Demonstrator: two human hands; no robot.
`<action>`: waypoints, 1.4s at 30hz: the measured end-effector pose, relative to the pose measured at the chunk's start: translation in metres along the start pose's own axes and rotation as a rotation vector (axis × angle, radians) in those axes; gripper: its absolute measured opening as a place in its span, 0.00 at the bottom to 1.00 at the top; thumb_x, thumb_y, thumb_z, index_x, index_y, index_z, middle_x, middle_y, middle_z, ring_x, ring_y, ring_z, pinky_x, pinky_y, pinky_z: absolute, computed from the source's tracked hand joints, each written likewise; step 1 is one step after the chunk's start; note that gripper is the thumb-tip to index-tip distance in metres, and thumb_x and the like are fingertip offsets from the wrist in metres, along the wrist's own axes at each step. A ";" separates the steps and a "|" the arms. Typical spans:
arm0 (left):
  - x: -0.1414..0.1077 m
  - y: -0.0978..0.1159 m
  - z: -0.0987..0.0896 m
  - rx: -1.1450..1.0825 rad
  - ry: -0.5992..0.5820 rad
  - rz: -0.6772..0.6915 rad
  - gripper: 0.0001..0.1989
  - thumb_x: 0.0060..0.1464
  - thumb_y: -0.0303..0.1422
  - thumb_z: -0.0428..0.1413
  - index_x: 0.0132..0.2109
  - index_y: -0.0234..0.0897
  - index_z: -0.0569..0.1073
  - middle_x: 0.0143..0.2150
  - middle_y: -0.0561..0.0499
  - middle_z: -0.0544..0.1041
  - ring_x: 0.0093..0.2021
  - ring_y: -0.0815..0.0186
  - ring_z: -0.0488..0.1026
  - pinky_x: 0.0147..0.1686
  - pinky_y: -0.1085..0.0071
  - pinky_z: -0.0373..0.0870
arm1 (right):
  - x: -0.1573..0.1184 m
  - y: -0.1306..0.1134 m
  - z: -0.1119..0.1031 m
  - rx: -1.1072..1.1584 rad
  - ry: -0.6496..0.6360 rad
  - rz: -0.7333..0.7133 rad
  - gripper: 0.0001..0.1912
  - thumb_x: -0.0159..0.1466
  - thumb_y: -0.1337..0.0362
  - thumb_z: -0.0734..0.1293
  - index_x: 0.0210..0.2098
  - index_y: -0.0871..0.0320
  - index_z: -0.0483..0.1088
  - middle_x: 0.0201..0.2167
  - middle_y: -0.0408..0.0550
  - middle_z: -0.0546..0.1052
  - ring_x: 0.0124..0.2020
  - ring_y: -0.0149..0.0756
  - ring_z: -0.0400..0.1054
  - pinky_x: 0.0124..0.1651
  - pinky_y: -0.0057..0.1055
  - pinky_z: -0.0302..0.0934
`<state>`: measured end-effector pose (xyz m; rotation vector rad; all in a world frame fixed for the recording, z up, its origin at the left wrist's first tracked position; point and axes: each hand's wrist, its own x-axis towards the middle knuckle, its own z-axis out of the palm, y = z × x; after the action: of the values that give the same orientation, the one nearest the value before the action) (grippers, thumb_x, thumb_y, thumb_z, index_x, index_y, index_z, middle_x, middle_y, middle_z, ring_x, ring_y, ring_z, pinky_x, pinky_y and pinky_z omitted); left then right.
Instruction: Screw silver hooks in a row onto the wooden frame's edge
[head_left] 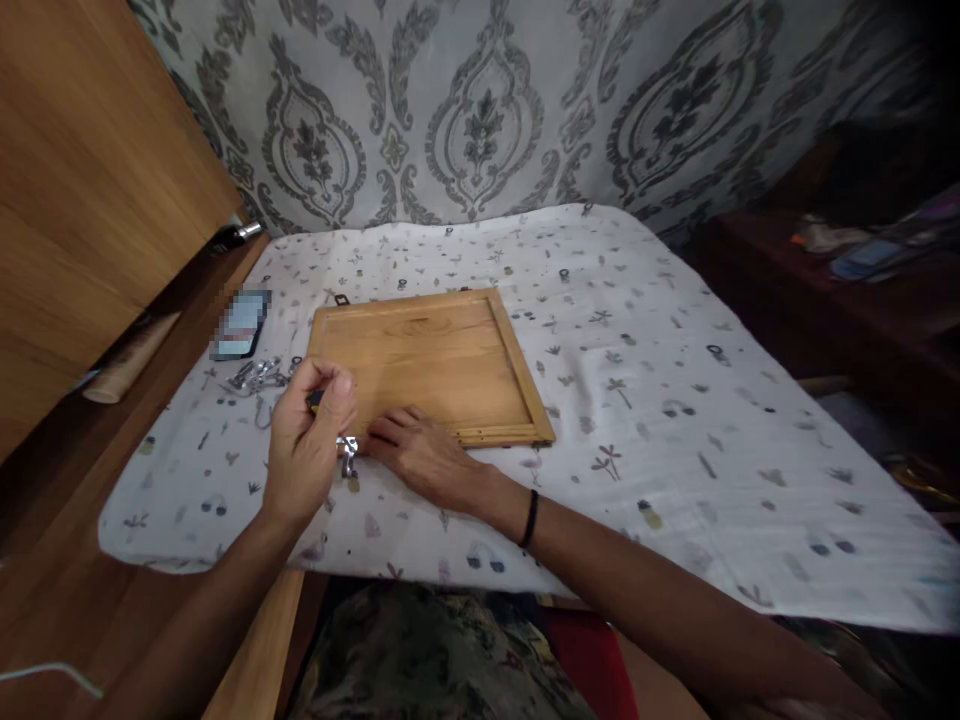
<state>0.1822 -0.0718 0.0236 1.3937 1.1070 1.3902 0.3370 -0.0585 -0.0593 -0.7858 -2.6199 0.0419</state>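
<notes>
A framed wooden panel (427,365) lies flat on the cloth-covered table. My left hand (307,430) is closed in a fist over its near left corner. A black-and-yellow tool handle (314,400) shows inside that fist; the rest of the tool is hidden. Just right of the fist, a shiny metal hinge (347,452) sits at the panel's near edge, partly hanging past it. My right hand (424,460), with a black band at the wrist, grips the near rim beside the hinge, its fingers bent over onto the wood.
Several loose metal pieces (256,376) lie in a pile left of the panel. Behind them is a phone (241,325). Patterned white cloth (630,400) covers the table. A wooden cabinet side (97,170) borders the left, and a patterned wall (480,120) stands behind.
</notes>
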 end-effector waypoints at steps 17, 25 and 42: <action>0.020 0.004 -0.017 -0.065 -0.362 -0.043 0.19 0.62 0.48 0.60 0.33 0.38 0.72 0.18 0.59 0.61 0.18 0.73 0.56 0.19 0.76 0.55 | 0.000 0.000 0.002 -0.006 0.010 -0.005 0.09 0.75 0.67 0.64 0.50 0.60 0.75 0.44 0.52 0.78 0.48 0.44 0.66 0.51 0.40 0.62; 0.008 0.001 0.005 -0.076 0.024 0.075 0.21 0.64 0.49 0.60 0.30 0.38 0.69 0.18 0.61 0.54 0.17 0.75 0.49 0.17 0.77 0.48 | -0.001 -0.001 0.000 -0.009 -0.003 0.001 0.11 0.75 0.67 0.63 0.53 0.61 0.75 0.42 0.51 0.78 0.47 0.44 0.66 0.50 0.39 0.61; 0.013 0.002 -0.003 -0.156 -0.159 0.077 0.19 0.65 0.43 0.61 0.29 0.38 0.68 0.17 0.62 0.52 0.15 0.76 0.46 0.16 0.76 0.44 | -0.001 -0.001 -0.001 0.010 -0.005 0.009 0.11 0.75 0.67 0.64 0.52 0.60 0.75 0.43 0.52 0.78 0.47 0.44 0.66 0.50 0.41 0.62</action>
<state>0.1791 -0.0594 0.0287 1.4188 0.8321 1.3634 0.3373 -0.0599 -0.0586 -0.7955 -2.6193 0.0596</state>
